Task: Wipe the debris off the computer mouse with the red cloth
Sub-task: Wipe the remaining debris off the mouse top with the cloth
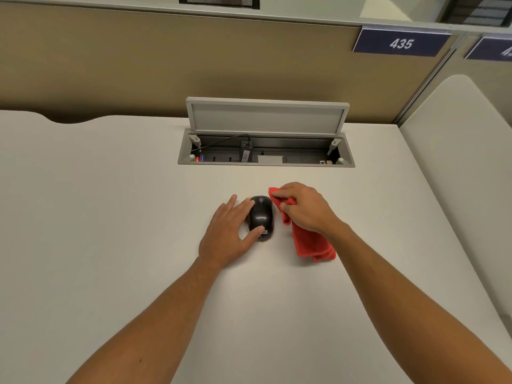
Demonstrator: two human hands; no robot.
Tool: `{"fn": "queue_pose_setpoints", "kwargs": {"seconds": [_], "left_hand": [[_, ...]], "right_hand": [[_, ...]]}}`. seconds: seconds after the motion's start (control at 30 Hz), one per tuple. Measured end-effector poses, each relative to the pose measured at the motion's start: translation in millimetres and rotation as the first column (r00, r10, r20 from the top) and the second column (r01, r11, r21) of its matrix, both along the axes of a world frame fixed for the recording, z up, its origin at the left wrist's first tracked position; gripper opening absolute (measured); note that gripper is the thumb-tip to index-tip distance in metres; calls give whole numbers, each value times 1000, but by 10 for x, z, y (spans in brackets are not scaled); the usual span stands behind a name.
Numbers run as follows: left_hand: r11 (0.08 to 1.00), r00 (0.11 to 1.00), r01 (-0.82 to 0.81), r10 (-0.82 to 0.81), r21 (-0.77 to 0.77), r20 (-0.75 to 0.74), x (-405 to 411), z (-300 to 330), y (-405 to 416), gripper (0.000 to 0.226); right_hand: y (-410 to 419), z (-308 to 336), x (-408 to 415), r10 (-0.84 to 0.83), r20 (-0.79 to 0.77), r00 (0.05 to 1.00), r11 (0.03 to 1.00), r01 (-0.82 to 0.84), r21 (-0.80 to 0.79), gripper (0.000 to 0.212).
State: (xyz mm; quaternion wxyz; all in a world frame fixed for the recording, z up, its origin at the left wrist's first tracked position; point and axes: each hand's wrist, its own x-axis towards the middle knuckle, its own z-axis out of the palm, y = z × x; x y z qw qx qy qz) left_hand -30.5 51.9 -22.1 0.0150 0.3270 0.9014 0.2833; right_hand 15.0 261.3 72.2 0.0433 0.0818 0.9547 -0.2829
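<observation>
A black computer mouse (pixel 261 213) lies on the white desk (pixel 110 203), its front pointing away from me. My left hand (pixel 231 232) holds it from the left side, thumb pressed on its near end and fingers along its left flank. Small brown debris (pixel 263 239) shows at the mouse's near edge. My right hand (pixel 304 207) grips a bunched red cloth (pixel 311 243) just right of the mouse. The cloth's upper end touches the mouse's front right corner, and its folded tail trails on the desk toward me.
An open cable box (pixel 266 155) with a raised grey lid (pixel 267 117) sits in the desk behind the mouse, holding a plug and cable. A tan partition wall rises at the back, bearing a sign "435" (pixel 401 43). A white divider (pixel 457 134) bounds the right side.
</observation>
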Motion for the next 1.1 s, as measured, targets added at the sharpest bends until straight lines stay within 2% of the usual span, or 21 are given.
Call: {"fn": "queue_pose_setpoints", "kwargs": {"seconds": [0.17,0.37,0.5,0.67,0.9,1.1], "left_hand": [[1000,1000,2,-2,7,9,5,7,-4,71],[1000,1000,-1,1,3,15,10,14,-7,71],[1000,1000,-10,10,-1,25,11,34,2,71],[1000,1000,9,-10,11,26,7,26,-4,71],[1000,1000,0,0,10,3,2,8,-4,68],[1000,1000,-3,3,24,2,7,3,-3,66]], "right_hand": [[-122,-53,-239,159,138,978,966,-183,181,38],[-174,-41,-368,167,183,969,884,-230,408,36],[-196,-19,-352,133,84,988,917,-155,367,40],[-250,-61,-235,247,114,962,897,-271,350,37],[-259,-85,-255,179,123,976,890,-214,403,40],[-238,-84,-227,106,69,992,876,-126,467,33]]}}
